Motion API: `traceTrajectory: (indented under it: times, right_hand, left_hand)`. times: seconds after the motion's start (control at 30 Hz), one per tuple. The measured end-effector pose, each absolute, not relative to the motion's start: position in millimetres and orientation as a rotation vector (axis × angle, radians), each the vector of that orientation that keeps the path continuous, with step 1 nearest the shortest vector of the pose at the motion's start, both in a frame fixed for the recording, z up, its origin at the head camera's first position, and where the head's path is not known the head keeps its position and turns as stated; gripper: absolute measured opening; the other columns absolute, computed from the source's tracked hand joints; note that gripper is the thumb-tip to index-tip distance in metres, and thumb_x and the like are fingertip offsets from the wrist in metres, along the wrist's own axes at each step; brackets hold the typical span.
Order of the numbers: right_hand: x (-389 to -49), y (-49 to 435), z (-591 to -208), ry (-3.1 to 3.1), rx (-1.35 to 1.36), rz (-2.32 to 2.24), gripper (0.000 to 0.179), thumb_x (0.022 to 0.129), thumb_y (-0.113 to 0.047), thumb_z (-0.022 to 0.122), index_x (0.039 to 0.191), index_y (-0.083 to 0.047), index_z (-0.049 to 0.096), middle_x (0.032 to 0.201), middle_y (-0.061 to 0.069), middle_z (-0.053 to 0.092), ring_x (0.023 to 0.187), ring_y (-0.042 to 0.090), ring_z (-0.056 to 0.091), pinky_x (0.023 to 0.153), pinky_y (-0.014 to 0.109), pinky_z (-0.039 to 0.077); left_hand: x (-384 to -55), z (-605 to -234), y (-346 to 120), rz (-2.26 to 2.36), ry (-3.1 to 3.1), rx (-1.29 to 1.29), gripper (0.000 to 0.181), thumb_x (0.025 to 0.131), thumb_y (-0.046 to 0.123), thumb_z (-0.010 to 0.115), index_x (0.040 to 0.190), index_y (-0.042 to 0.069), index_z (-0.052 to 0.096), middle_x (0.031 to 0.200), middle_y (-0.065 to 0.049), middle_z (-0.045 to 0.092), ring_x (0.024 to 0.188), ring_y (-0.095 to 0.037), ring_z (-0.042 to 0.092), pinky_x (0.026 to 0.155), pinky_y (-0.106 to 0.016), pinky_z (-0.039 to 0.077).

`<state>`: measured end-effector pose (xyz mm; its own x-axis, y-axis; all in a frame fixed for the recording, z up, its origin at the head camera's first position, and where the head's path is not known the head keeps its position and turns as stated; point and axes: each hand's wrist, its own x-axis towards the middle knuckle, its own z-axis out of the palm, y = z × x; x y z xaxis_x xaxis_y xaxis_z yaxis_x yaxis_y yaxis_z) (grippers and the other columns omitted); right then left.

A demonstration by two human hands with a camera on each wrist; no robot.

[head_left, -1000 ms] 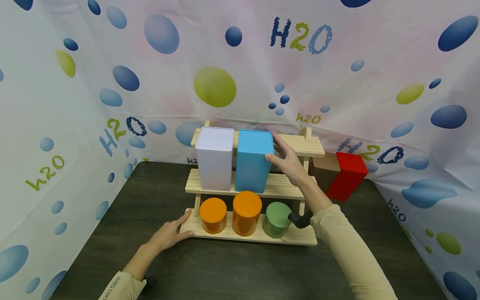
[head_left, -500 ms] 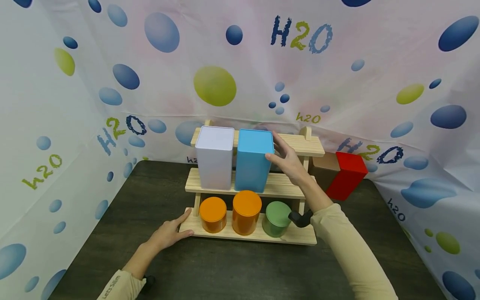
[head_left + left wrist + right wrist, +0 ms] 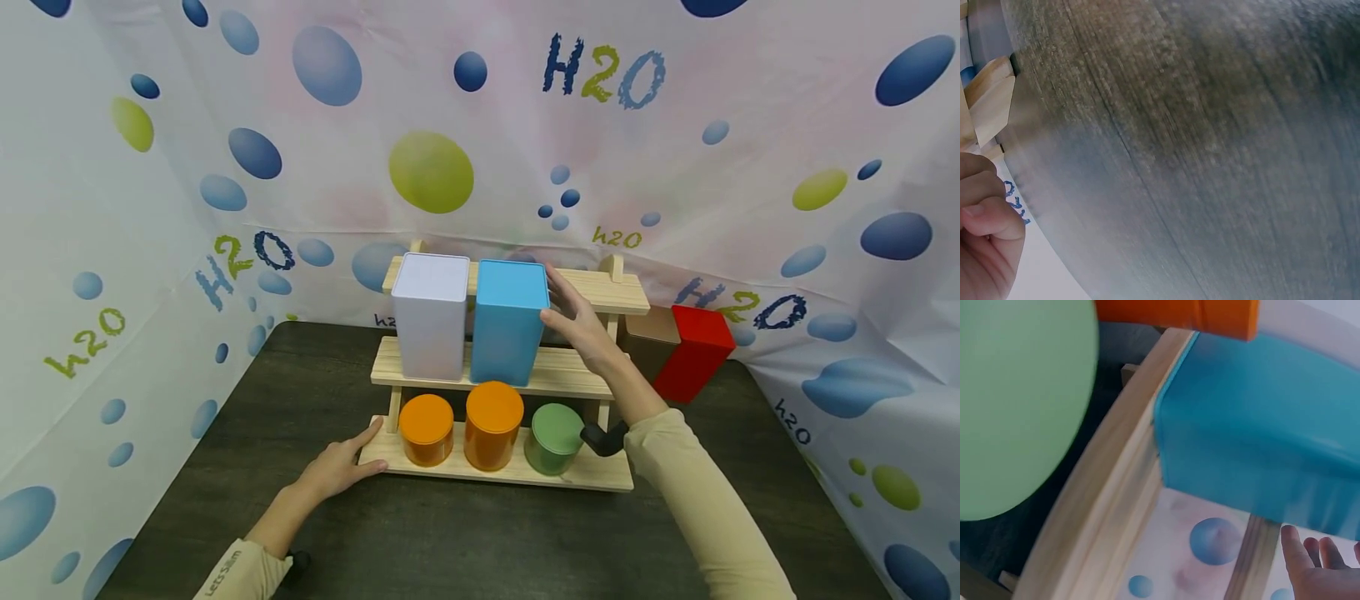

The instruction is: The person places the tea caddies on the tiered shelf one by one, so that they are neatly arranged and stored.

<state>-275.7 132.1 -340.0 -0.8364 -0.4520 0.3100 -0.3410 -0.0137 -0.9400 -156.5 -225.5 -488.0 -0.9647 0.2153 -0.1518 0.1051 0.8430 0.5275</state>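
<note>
Dark table [image 3: 450,542] in front. Then the left hand [image 3: 332,471], fingers and thumb curled on the left end of a low wooden shelf [image 3: 600,475], holding it. On that shelf, 3 round tins in a row: short orange tin [image 3: 426,429], tall orange tin [image 3: 493,433], green tin [image 3: 551,442]. Probably done there. Next step up, the middle shelf [image 3: 566,371], with 2 tall boxes upright, side by side: white box [image 3: 429,333], and blue box [image 3: 506,342] just to its right. Probably in place too, or nearly. Right hand [image 3: 583,333] at the blue box's right side, fingers loose and spread, not wrapped around; pushing or just touching, cannot tell. Off to the right, a red box [image 3: 693,354], not on any shelf: maybe left to do. Behind, top shelf [image 3: 592,287] and spotty white wall [image 3: 510,125].
</note>
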Motion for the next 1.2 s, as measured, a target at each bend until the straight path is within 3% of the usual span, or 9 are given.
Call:
traceTrajectory:
  times: [0.27,0.5,0.7,0.8,1.2]
  right_hand:
    - [-273,153,-349,2.195,-0.799,-1.984,0.065,0.093,-0.02,0.051,0.146,-0.004,0.018,0.147,0.019,0.023,0.133,0.035,0.025,0.103,0.048,0.025]
    - [-268,181,-357,2.27,-0.781,-2.01,0.054,0.094,-0.009,0.045,0.142,0.003,0.025,0.142,0.024,0.03,0.127,0.033,0.033,0.09,0.02,0.041]
    - [-261,207,-364,2.278,-0.719,-2.06,0.051,0.095,-0.009,0.047,0.14,0.005,0.029,0.131,0.005,0.047,0.115,0.013,0.045,0.088,0.018,0.042]
    - [-257,220,-368,2.3,-0.673,-2.066,0.049,0.095,-0.01,0.046,0.139,0.004,0.031,0.125,-0.004,0.049,0.112,0.01,0.046,0.087,0.016,0.042]
    - [-248,266,-391,2.323,-0.451,-2.148,0.052,0.096,-0.013,0.046,0.14,0.005,0.027,0.117,-0.012,0.051,0.105,0.0,0.049,0.083,0.013,0.042]
  left_hand:
    - [-156,-488,-225,0.79,2.828,0.242,0.078,0.081,0.041,0.065,0.142,0.006,0.032,0.111,-0.031,0.057,0.071,-0.022,0.052,0.069,-0.044,0.046]
    - [-157,-488,-225,0.795,2.821,0.245,0.079,0.081,0.042,0.065,0.142,0.006,0.032,0.115,-0.032,0.054,0.078,-0.026,0.056,0.073,-0.048,0.046]
    - [-156,-488,-224,0.799,2.813,0.235,0.08,0.08,0.043,0.065,0.142,0.006,0.031,0.117,-0.033,0.053,0.084,-0.028,0.058,0.076,-0.05,0.045]
    - [-156,-487,-224,0.81,2.806,0.23,0.08,0.08,0.043,0.065,0.142,0.006,0.031,0.118,-0.033,0.052,0.081,-0.026,0.057,0.076,-0.049,0.045]
    - [-156,-487,-225,0.835,2.794,0.238,0.079,0.081,0.043,0.065,0.142,0.006,0.031,0.118,-0.034,0.052,0.087,-0.03,0.059,0.077,-0.05,0.045]
